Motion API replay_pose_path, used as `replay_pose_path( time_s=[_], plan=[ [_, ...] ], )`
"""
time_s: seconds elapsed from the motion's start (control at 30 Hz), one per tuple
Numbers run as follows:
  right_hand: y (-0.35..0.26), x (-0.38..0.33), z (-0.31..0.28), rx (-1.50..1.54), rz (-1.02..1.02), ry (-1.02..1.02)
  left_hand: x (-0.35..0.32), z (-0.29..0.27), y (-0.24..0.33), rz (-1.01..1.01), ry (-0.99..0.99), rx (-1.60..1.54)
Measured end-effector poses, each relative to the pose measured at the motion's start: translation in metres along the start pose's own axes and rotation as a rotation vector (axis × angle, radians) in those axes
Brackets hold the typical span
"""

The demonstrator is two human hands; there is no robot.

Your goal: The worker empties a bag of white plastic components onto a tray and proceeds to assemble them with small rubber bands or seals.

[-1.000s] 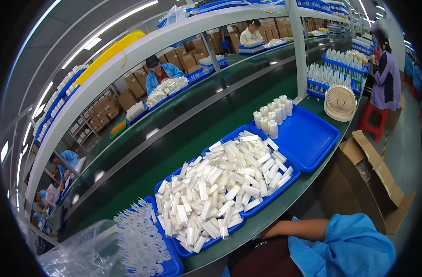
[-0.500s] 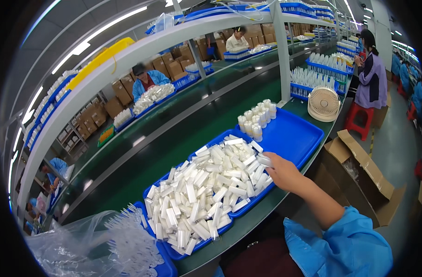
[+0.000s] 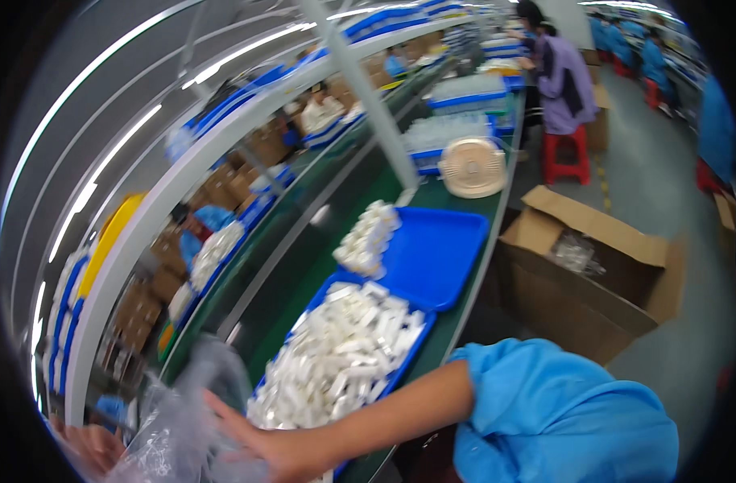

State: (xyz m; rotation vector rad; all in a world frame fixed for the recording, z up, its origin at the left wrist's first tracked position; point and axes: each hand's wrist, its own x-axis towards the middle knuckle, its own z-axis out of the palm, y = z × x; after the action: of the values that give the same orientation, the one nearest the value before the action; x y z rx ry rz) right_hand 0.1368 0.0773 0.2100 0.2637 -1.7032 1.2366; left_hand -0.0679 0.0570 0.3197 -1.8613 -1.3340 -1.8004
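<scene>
Down at the bottom, the right hand (image 3: 275, 451) reaches across the body with its fingers spread out flat, touching a crinkly clear plastic bag (image 3: 179, 427) and gripping nothing. The left hand (image 3: 90, 447) is at the bag's far left edge, blurry and partly hidden, so I cannot tell if it is closed on the plastic. Just beside the bag sits a blue tray (image 3: 420, 326) heaped with small white plastic pieces (image 3: 344, 362). That pile looks full, so most of the sorting seems left to do. Next to it is 1 more blue tray (image 3: 444, 258), mostly bare, with a little group of white bottles (image 3: 368, 237) standing at its left end. On the floor to the right is an open cardboard box (image 3: 593, 266). Farther along the green belt (image 3: 303, 266) stands a round beige fan (image 3: 473, 167). Beyond it, a person in a purple coat (image 3: 561, 76) works beside a red stool (image 3: 565, 153).
</scene>
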Motion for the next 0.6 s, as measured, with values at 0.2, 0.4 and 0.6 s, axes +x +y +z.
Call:
replay_pose_path(
  time_s=[0.2,0.4,0.6],
  plan=[
    [-0.041,-0.001,-0.039,-0.213,-0.307,0.404,-0.015,0.103,0.026,-0.128,-0.22,-0.213],
    [-0.07,-0.064,-0.121,-0.527,-0.453,0.872,-0.045,0.169,0.034,-0.272,-0.393,-0.318],
    [-0.078,-0.056,-0.122,-1.585,-0.852,0.89,-0.062,0.221,0.075,-0.318,-0.526,-0.412]
  ],
)
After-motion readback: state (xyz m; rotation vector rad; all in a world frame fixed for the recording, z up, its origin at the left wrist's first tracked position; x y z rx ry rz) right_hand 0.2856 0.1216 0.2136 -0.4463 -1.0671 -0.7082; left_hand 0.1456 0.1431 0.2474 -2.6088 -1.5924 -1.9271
